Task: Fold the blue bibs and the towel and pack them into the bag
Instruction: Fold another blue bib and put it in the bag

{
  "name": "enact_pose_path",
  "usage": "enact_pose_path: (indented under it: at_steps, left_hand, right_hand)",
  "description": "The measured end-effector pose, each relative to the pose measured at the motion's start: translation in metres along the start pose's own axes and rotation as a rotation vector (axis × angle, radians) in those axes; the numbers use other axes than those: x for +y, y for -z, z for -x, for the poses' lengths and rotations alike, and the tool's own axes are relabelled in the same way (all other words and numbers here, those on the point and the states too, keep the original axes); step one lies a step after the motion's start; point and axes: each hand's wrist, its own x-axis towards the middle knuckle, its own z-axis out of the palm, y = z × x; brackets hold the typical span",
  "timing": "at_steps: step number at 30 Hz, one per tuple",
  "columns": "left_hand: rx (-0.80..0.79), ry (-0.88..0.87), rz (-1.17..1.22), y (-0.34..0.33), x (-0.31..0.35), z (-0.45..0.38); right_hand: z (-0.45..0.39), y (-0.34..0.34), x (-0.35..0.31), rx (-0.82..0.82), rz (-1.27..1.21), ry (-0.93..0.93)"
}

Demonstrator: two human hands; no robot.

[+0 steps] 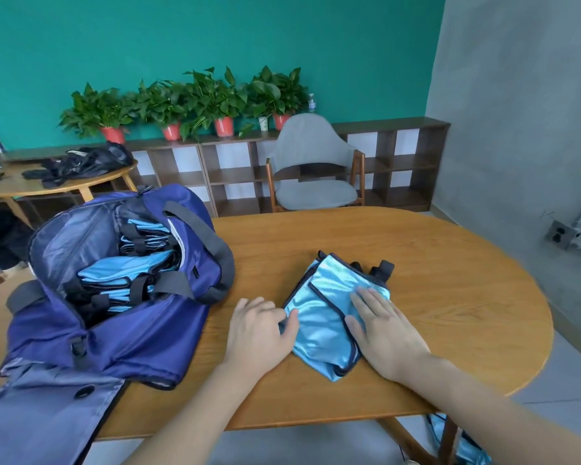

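A folded blue bib (329,317) lies on the wooden table (450,280), just right of the open bag (114,323), which holds more folded bibs (121,273). The right hand (386,333) presses flat on it, fingers straight. The left hand (259,330) touches its left edge, perhaps pinching with the thumb.

bright, even, diffuse light | soft faint shadows under hands | sheen on satin bib (329,317) | mild softness throughout | wide-angle bending at edges, table (450,263) rim and shelf (399,162) curved
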Motion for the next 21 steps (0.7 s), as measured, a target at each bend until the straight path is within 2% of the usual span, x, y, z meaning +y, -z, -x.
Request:
enact_pose_path:
  at_steps: [6,11,13,17,21]
  left_hand:
    - [-0.007,-0.103,0.204,0.000,0.001,0.003]
    - [-0.027,-0.109,0.318,-0.002,-0.001,0.001]
    - [-0.075,-0.120,0.367,-0.003,-0.001,0.002]
    - [-0.277,-0.070,0.436,-0.004,-0.002,0.003]
    - [-0.323,0.019,0.536,-0.002,-0.004,0.001]
  right_hand:
    - [-0.025,0.009,0.025,-0.044,-0.104,0.094]
    - [-0.040,0.009,0.039,0.013,-0.121,0.189]
    - [-0.036,0.005,0.039,0.074,-0.131,0.225]
    - [-0.012,0.001,0.025,0.198,-0.282,0.307]
    - [0.016,-0.006,0.006,0.232,-0.311,0.456]
